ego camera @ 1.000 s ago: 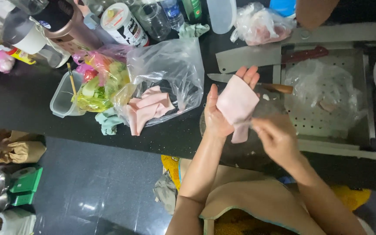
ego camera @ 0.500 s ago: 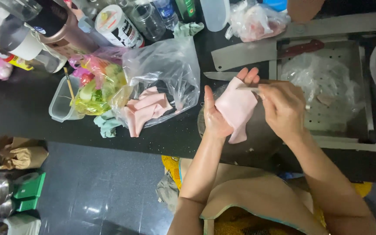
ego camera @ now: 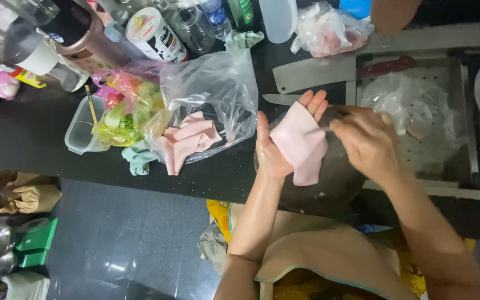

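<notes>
My left hand [ego camera: 276, 145] lies palm up above a dark round bowl [ego camera: 329, 178] and holds a flat pale pink slab of meat [ego camera: 300, 142]. My right hand [ego camera: 365, 143] is closed on a small thin tool whose tip touches the slab's right edge; the tool is blurred. A clear plastic bag [ego camera: 212, 100] to the left holds more pink slabs [ego camera: 189, 139].
A cleaver [ego camera: 312, 72] and a knife [ego camera: 281, 99] lie on the black counter. A perforated metal sink tray [ego camera: 418, 72] with crumpled plastic is on the right. Bottles, a cup and a container of vegetables [ego camera: 120, 119] crowd the back left. Another bag of meat [ego camera: 329, 28] lies at the top.
My right hand has risen from below the slab to its right edge and works at it with the tool. My left hand keeps the slab in place.
</notes>
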